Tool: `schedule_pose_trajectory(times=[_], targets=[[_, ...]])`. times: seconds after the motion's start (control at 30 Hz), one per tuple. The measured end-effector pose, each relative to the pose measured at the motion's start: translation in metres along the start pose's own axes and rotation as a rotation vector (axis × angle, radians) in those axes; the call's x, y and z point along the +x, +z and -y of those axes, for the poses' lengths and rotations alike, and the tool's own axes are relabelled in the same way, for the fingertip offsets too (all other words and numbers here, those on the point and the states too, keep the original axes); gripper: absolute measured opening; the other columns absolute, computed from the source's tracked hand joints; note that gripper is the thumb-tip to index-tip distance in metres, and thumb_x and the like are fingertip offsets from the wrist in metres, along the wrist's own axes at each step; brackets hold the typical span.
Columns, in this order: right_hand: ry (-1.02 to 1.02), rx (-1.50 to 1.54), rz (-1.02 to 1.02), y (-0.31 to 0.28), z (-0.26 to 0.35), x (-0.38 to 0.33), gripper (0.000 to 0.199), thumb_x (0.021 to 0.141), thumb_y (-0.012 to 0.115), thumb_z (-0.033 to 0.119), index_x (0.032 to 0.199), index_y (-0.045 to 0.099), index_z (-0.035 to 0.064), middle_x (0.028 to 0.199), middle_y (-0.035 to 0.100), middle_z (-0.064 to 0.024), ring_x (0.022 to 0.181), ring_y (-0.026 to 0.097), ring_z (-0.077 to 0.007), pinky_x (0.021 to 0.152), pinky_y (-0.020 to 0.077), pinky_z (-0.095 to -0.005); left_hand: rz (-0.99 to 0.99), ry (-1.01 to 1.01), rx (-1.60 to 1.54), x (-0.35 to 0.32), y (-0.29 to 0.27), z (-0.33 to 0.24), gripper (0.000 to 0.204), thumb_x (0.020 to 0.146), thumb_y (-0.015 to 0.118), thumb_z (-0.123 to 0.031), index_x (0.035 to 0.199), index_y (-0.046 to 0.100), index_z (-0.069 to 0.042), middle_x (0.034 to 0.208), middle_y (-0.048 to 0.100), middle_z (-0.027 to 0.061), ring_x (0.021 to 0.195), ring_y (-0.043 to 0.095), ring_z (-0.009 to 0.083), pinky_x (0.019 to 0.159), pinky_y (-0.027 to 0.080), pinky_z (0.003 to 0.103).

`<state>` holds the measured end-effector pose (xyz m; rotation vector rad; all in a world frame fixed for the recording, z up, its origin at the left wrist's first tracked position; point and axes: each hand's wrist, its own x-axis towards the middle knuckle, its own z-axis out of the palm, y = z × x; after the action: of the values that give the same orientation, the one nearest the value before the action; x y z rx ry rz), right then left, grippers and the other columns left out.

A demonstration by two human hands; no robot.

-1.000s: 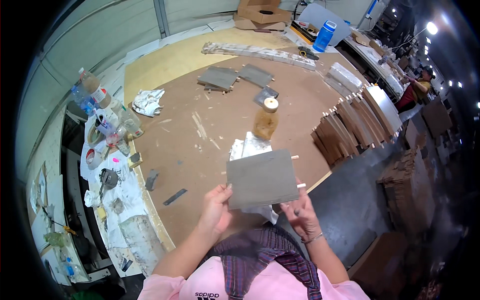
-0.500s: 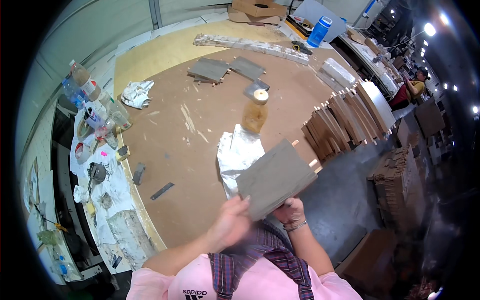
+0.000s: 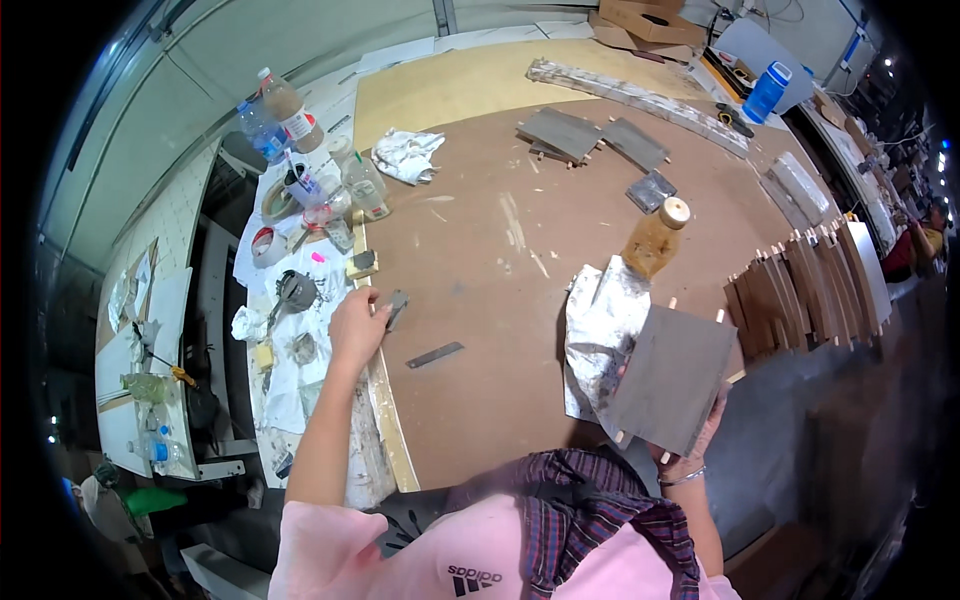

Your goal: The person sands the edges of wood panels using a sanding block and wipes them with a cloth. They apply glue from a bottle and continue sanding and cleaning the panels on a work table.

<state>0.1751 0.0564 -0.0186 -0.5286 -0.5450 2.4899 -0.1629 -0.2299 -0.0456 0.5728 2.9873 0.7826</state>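
My right hand (image 3: 693, 452) grips a grey-brown wooden panel (image 3: 672, 378) from below at its lower right, with most of the fingers hidden behind it. Short pale dowels stick out of the panel's top and bottom edges. At the table's left edge, my left hand (image 3: 357, 325) reaches out with thumb and forefinger apart, right beside a small dark grey pad (image 3: 398, 309) that lies on the table. A crumpled white cloth (image 3: 605, 325) sits by the panel, partly behind it. Beyond that stands a bottle of amber liquid (image 3: 655, 240) with a pale cap.
Dowelled panels stand in a row (image 3: 800, 290) at the right. More grey panels (image 3: 560, 135) lie farther back near a long stained strip (image 3: 640, 103). Bottles (image 3: 290, 112), tape and a dark cup (image 3: 296, 290) crowd the left side. A thin dark strip (image 3: 435, 355) lies on the table (image 3: 480, 270).
My left hand has left the panel and gone to the dark pad at the left. The right hand alone holds the panel, now tilted more upright. The head view has swung left.
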Motion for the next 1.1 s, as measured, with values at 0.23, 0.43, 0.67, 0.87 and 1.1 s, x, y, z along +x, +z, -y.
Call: schedule_pose_trajectory(times=[0.23, 0.43, 0.67, 0.87, 1.1], targets=[[0.050, 0.083, -0.113, -0.008, 0.000, 0.010, 0.100, 0.079, 0.051, 0.072, 0.152, 0.027, 0.0079, 0.147, 0.038, -0.0256, 0.129, 0.044, -0.0479, 0.108, 0.0338, -0.0607, 0.076, -0.052, 0.276, -0.002, 0.011, -0.001, 0.029, 0.073, 0.073, -0.023, 0.091, 0.064, -0.001, 0.092, 0.070, 0.0181, 0.090, 0.066, 0.0378, 0.077, 0.052, 0.047], [0.054, 0.137, 0.091, 0.025, 0.015, 0.010, 0.096, 0.082, 0.050, 0.069, 0.152, 0.027, 0.0076, 0.148, 0.037, -0.0245, 0.132, 0.041, -0.0478, 0.110, 0.0327, -0.0586, 0.525, -0.045, -1.147, -0.054, 0.012, -0.120, 0.041, 0.074, 0.070, 0.003, 0.107, 0.046, -0.005, 0.091, 0.054, 0.0064, 0.075, 0.061, 0.0148, 0.066, 0.055, 0.029], [0.048, 0.266, 0.052, 0.017, 0.022, 0.009, 0.090, 0.084, 0.049, 0.064, 0.150, 0.030, 0.0057, 0.147, 0.038, -0.0256, 0.132, 0.040, -0.0491, 0.111, 0.0349, -0.0565, 1.071, -0.100, -1.610, -0.100, 0.022, -0.220, 0.034, 0.079, 0.071, 0.006, 0.103, 0.051, -0.007, 0.115, 0.057, 0.0112, 0.102, 0.060, 0.0181, 0.084, 0.058, 0.036], [0.041, 0.243, 0.012, 0.009, 0.017, 0.006, 0.084, 0.085, 0.053, 0.062, 0.144, 0.039, 0.0042, 0.140, 0.047, -0.0230, 0.128, 0.048, -0.0434, 0.105, 0.0429, -0.0545, 1.178, -0.129, -1.635, -0.114, 0.028, -0.234, 0.025, 0.083, 0.071, 0.000, 0.098, 0.052, -0.006, 0.113, 0.062, 0.0138, 0.104, 0.062, 0.0200, 0.090, 0.054, 0.034], [0.108, 0.308, -0.024, 0.017, 0.013, 0.002, 0.067, 0.090, 0.052, 0.058, 0.135, 0.050, 0.0079, 0.129, 0.058, -0.0167, 0.117, 0.059, -0.0339, 0.100, 0.0481, -0.0494, 0.724, 0.511, -1.266, -0.124, 0.026, -0.237, 0.023, 0.081, 0.069, 0.003, 0.099, 0.056, -0.004, 0.112, 0.061, 0.0131, 0.099, 0.060, 0.0195, 0.089, 0.048, 0.032]])
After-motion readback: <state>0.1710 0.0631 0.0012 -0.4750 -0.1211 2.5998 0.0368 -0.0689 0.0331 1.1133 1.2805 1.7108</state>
